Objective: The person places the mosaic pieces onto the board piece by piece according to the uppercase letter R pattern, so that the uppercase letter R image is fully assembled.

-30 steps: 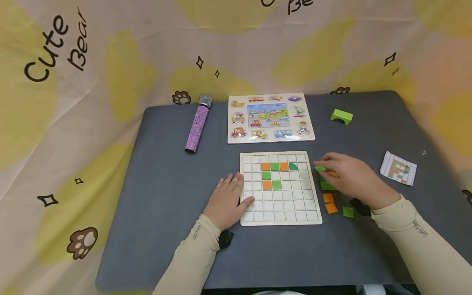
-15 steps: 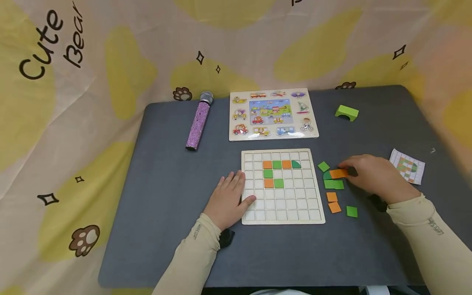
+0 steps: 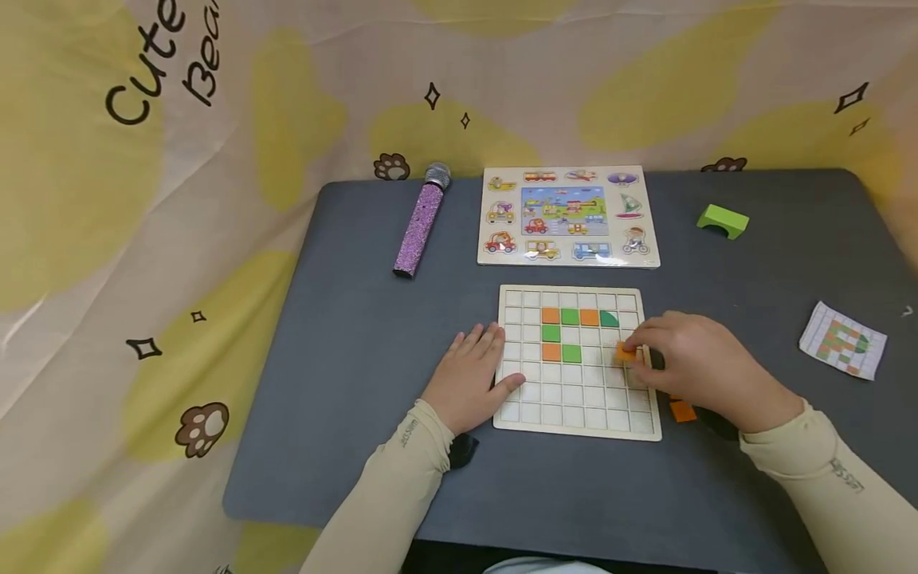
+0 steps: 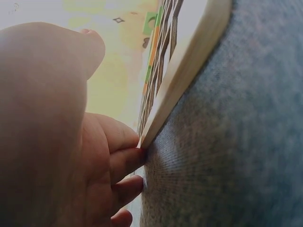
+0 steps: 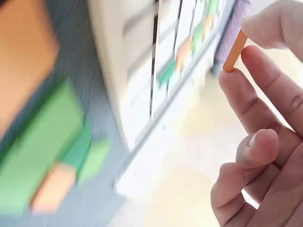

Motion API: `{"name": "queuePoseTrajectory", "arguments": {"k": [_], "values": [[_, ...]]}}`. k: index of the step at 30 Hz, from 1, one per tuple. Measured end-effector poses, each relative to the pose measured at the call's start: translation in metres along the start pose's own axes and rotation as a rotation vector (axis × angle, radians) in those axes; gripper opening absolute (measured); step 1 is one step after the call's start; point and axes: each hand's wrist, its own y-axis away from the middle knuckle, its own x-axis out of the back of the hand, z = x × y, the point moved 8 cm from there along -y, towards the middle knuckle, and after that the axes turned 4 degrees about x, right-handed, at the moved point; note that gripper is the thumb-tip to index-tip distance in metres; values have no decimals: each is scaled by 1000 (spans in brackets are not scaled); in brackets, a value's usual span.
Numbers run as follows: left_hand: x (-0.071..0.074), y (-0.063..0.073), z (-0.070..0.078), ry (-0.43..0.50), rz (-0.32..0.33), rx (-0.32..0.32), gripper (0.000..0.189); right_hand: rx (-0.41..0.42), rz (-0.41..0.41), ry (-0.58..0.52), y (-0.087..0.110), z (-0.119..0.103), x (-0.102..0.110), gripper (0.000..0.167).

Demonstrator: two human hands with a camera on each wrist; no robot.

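Observation:
A white grid board (image 3: 554, 413) lies on the dark table, with several orange and green square tiles and a dark green quarter-circle tile (image 3: 609, 319) set in its upper cells. My left hand (image 3: 464, 381) rests along the board's left edge, fingers straight; the left wrist view shows fingertips at its wooden rim (image 4: 184, 71). Between thumb and fingers, my right hand (image 3: 699, 365) pinches a thin orange square tile (image 3: 625, 352) over the board's right side. In the right wrist view that orange tile (image 5: 235, 51) is seen edge-on.
Right of the board are loose tiles, including an orange one (image 3: 683, 411) and green ones (image 5: 42, 146), partly hidden by my right hand in the head view. A pattern card (image 3: 843, 341), green arch block (image 3: 723, 221), picture puzzle (image 3: 566, 259) and glittery microphone (image 3: 419, 227) lie around it.
My right hand has taken the orange tile from the loose pieces and moved left over the board with it. The left hand stays on the board's edge. The head view has shifted.

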Motion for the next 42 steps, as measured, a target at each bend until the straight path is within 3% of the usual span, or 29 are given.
{"name": "queuePoseTrajectory", "arguments": {"k": [8, 19, 22, 26, 31, 36, 42], "values": [[-1, -12, 15, -9, -2, -44, 84, 19, -60, -25, -8, -8, -24, 15], [-3, -23, 27, -8, 11, -82, 84, 23, -42, -7, 1, 1, -23, 14], [-2, -18, 23, 7, 20, -78, 84, 41, -38, -7, -4, -2, -28, 13], [0, -3, 6, 25, 28, -33, 83, 77, -70, -25, -19, -14, -43, 13], [2, 13, -14, 40, 52, 23, 83, 110, -91, -60, -34, -24, -45, 26], [2, 13, -15, 68, 62, 10, 85, 2, -70, -45, -23, -5, -23, 34], [0, 0, 0, 63, 52, -26, 84, -197, -39, 7, 21, 38, 21, 37]]}}
